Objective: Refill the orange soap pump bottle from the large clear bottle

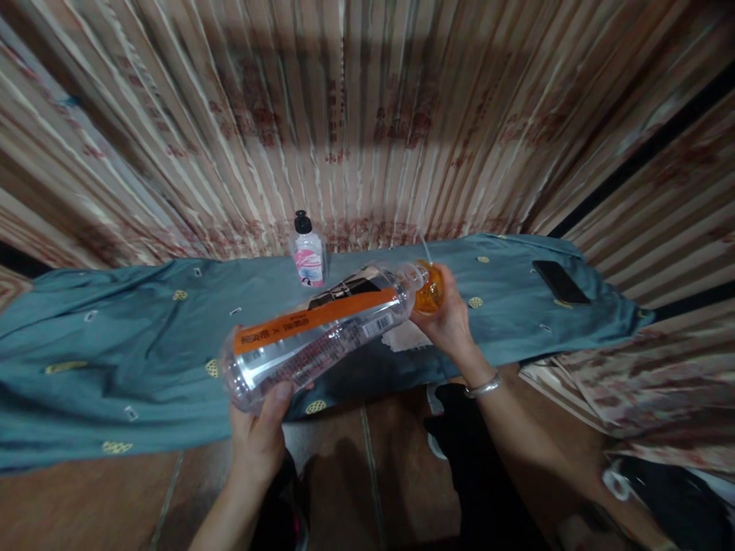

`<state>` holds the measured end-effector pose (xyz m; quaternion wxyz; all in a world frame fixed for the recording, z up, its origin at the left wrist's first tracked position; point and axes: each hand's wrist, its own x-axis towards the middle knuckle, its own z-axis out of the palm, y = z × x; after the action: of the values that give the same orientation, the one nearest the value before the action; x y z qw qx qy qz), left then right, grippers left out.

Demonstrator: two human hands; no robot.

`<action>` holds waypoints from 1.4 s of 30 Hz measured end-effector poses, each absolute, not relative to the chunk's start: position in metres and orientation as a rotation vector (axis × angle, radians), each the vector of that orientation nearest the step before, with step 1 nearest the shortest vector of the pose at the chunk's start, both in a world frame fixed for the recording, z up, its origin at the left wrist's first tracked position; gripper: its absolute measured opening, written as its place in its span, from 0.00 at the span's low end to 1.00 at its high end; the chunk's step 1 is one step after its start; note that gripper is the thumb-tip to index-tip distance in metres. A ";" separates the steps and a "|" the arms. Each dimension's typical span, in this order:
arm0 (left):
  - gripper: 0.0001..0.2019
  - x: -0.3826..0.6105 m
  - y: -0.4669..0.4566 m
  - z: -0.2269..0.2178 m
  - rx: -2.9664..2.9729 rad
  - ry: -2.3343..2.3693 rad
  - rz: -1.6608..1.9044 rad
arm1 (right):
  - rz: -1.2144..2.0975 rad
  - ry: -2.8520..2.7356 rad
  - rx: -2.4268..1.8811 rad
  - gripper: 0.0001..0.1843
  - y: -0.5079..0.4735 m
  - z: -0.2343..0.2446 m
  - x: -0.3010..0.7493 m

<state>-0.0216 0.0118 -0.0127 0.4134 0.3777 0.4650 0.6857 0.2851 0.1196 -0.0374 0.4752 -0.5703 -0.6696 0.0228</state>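
Half-curled below me, my left hand (258, 435) cups the clear bottle (321, 333) by its base, seemingly to steady it aslant above the teal cloth (155, 352), while my right hand (452, 325) is wrapped round the orange container (429, 292) at its neck, apparently to keep both aligned.

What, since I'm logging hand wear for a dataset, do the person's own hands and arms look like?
The left hand and right hand are both ungloved. A shiny, silver-coloured bracelet circles the right wrist; the left wrist shows nothing worn. No sleeves cover the visible forearms.
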 end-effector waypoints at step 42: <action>0.42 -0.002 0.012 0.016 1.000 1.143 1.756 | 0.128 -1.634 -1.420 0.53 0.120 -0.030 0.285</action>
<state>-0.0019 0.0116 0.0157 0.3988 0.3951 0.4515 0.6936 0.2849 0.1199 -0.0303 0.4677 -0.5789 -0.6659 0.0522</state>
